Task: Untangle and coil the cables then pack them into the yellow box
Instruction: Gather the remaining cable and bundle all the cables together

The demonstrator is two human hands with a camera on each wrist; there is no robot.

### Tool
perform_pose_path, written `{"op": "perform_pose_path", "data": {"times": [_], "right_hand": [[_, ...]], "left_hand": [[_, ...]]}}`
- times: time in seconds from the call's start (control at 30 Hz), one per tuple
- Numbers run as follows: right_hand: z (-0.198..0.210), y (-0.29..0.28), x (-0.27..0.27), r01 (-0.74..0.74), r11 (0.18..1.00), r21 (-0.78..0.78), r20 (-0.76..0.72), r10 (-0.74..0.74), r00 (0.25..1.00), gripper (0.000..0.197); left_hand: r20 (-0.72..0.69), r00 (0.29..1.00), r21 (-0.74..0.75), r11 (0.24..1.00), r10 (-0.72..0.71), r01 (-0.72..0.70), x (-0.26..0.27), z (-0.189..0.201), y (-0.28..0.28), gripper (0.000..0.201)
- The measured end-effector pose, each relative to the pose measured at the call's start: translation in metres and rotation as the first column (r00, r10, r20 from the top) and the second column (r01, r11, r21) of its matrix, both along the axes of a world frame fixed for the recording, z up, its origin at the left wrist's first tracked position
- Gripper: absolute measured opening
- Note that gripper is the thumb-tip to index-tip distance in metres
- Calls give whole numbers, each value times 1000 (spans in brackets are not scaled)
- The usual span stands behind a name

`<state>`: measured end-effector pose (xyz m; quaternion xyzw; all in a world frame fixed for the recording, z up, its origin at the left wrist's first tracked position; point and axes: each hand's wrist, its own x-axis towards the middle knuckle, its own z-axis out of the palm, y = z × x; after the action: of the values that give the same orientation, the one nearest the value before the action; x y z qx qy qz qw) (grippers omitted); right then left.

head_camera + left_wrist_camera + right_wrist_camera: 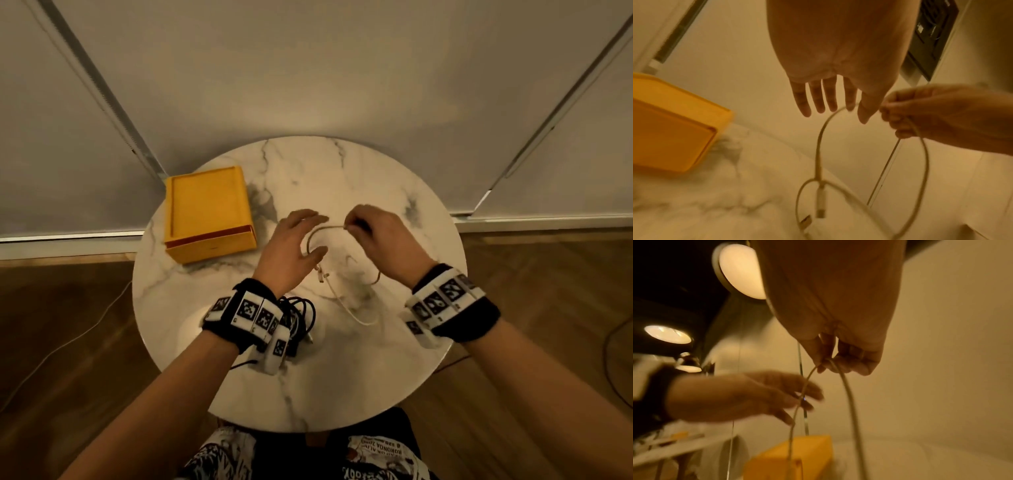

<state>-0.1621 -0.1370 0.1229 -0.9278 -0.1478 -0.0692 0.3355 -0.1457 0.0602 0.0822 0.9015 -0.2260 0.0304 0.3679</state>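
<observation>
**Coiling the white cable over the table**

Your right hand (pixel 375 234) pinches the white cable (pixel 922 160) between thumb and curled fingers, holding a loop up so it hangs free. Your left hand (pixel 291 245) is spread, fingers straight, gripping nothing, just beside the loop, likely ready to steady the next turn. Plugs dangle toward the table (pixel 394 359). Black cables (pixel 301 317) wait bundled under your left wrist. The box (pixel 207 212) sits left, closed.

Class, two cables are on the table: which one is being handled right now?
The white cable, pinched by the right hand; the black cable lies bundled, untouched, beneath the left wrist.
</observation>
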Motion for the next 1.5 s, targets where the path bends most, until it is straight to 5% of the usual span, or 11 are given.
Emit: {"op": "perform_pose_path", "data": {"times": [0.1, 0.3, 0.43, 0.7, 0.8, 0.93, 1.1, 1.23, 1.3, 1.37, 1.5], "right_hand": [[44, -6, -11, -4, 994, 112, 41, 0, 999, 9], [91, -53, -27, 143, 884, 444, 50, -184, 982, 15], [77, -83, -29, 272, 881, 387, -12, -290, 957, 20], [65, -73, -21, 247, 878, 411, 42, -289, 956, 7], [66, -60, -16, 201, 881, 428, 74, -255, 964, 7], [60, -38, -14, 141, 891, 432, 70, -189, 979, 11], [34, 3, -19, 71, 956, 284, -37, -63, 997, 21], [17, 33, -30, -136, 990, 39, -97, 139, 985, 29], [14, 38, -34, -214, 977, -22, -173, 207, 963, 28], [19, 38, -37, -236, 970, -60, -168, 223, 960, 26], [43, 27, -36, -158, 973, -166, -3, 160, 987, 18]], "left_hand": [[-37, 999, -14, 1000, 2, -3, 16, 17, -12, 21], [-239, 971, -312, 945, 23, -100, 40, 65, -1, 28], [-205, 950, -349, 925, -235, 154, 35, 107, 4, 26], [-478, 594, -603, 734, -647, 313, 7, 142, -3, 28], [-571, 470, -657, 718, -673, 229, 7, 134, 5, 26], [-639, 515, -699, 711, -571, -78, -4, 132, 8, 28], [-482, 594, -872, 413, -643, -261, -9, 139, -3, 36], [-434, 749, -897, 318, -501, -307, -2, 125, -6, 34], [-416, 835, -868, 431, -360, -246, 2, 113, 2, 35], [-361, 911, -707, 695, -199, -128, 2, 100, 7, 34], [-380, 908, -221, 971, -176, 95, -14, 74, 15, 24]]}}
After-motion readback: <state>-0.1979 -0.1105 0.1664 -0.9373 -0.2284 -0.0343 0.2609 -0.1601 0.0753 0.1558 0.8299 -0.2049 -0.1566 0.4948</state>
